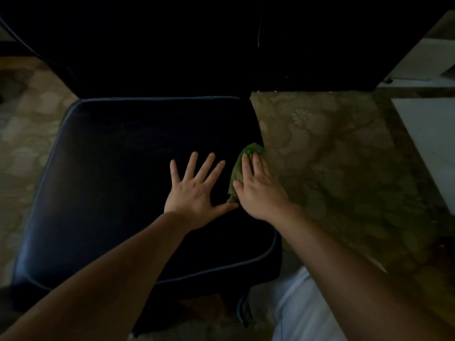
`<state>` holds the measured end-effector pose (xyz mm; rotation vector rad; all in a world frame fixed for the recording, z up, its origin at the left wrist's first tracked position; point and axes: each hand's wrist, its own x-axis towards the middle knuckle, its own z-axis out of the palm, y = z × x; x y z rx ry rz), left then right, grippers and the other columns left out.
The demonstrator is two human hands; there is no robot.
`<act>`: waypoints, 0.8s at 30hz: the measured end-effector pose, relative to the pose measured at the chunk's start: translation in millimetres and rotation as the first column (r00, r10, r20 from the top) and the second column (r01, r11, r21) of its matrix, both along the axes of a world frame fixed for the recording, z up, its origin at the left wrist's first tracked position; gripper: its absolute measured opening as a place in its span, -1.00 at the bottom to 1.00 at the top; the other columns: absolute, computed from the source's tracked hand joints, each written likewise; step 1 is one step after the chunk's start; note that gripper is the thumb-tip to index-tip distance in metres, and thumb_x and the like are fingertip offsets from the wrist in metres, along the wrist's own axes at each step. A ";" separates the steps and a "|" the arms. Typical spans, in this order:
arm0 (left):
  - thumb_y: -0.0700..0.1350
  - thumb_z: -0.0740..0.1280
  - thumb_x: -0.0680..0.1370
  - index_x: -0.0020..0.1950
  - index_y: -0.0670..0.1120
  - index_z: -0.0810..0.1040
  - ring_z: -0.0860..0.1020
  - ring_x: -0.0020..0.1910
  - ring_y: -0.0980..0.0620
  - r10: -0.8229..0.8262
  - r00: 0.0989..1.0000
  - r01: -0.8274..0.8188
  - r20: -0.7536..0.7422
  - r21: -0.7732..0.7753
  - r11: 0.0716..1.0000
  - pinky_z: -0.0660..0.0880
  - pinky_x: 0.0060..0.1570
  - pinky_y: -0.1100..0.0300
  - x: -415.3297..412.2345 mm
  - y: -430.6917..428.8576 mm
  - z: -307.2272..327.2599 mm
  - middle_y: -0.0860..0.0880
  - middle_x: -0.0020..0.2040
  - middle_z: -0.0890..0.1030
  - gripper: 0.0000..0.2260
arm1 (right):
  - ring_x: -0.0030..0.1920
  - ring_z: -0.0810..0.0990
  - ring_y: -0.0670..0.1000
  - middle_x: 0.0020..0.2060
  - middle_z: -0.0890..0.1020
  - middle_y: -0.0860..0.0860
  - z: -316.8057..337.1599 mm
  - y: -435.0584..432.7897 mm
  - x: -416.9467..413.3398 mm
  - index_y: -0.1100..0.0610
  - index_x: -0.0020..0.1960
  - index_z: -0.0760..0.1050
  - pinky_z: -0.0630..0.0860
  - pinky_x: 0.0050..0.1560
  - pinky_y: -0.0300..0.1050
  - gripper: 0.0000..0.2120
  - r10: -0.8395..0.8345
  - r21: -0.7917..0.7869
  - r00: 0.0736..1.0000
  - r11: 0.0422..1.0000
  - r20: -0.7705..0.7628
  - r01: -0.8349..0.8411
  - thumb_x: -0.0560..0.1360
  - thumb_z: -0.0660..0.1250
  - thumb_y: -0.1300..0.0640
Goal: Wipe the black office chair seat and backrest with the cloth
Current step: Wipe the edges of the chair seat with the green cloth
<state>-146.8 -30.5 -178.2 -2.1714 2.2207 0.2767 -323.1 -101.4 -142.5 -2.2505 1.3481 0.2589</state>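
The black chair seat point(110, 180) fills the left and middle of the head view, with its dark backrest point(147, 50) rising behind it. My left hand point(194, 190) lies flat on the seat with fingers spread, holding nothing. Just to its right, my right hand point(261, 190) presses a crumpled green cloth point(246, 156) onto the seat near the right edge, fingers straight over it. Part of the cloth is hidden under the palm.
A patterned beige-green carpet point(344, 156) surrounds the chair. White furniture point(430, 143) stands at the right edge. A dark piece of furniture point(320, 45) rises behind the chair on the right. My light trousers point(302, 303) show at the bottom.
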 end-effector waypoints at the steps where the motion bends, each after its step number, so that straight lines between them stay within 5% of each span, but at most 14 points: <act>1: 0.63 -0.21 0.39 0.64 0.17 -0.24 -0.28 0.62 -0.15 0.000 1.000 0.000 -0.008 0.000 1.000 -0.25 0.49 -0.40 0.0 0.3 1.2 0.06 0.65 -0.22 -0.07 | 0.63 -0.21 0.14 0.63 -0.22 0.14 -0.7 5.4 -3.8 0.13 0.64 -0.29 -0.11 0.59 0.07 -0.32 0.016 -0.006 1.000 1.000 -0.009 -0.016 0.72 -0.04 -0.12; 5: 0.63 -0.32 0.35 0.63 0.16 -0.27 -0.30 0.61 -0.15 -0.013 1.000 0.013 0.011 0.013 1.000 -0.23 0.49 -0.40 1.5 1.2 2.9 0.05 0.65 -0.24 -0.05 | 0.63 -0.22 0.11 0.64 -0.21 0.11 -4.4 10.7 -13.8 0.11 0.65 -0.28 -0.10 0.59 0.08 -0.33 0.042 0.002 0.999 0.999 0.013 -0.042 0.71 -0.04 -0.14; 12: 0.64 -0.20 0.39 0.63 0.16 -0.28 -0.28 0.62 -0.15 -0.010 1.000 0.009 0.026 0.004 1.000 -0.23 0.49 -0.41 0.8 -0.3 -0.7 0.05 0.65 -0.23 -0.06 | 0.62 -0.27 0.10 0.63 -0.26 0.09 0.2 -7.2 -4.0 0.11 0.65 -0.28 -0.14 0.59 0.09 -0.33 -0.021 0.044 0.998 0.999 0.065 0.018 0.72 -0.02 -0.11; 24: 0.61 -0.16 0.42 0.64 0.16 -0.21 -0.26 0.62 -0.15 -0.014 1.000 0.014 0.009 -0.020 1.000 -0.23 0.49 -0.40 2.0 -0.1 -3.8 0.05 0.66 -0.19 -0.09 | 0.61 -0.32 0.04 0.64 -0.24 0.07 -6.5 -4.1 -20.9 0.11 0.65 -0.23 -0.22 0.59 0.02 -0.37 0.110 0.006 0.988 0.994 0.108 -0.111 0.73 -0.04 -0.10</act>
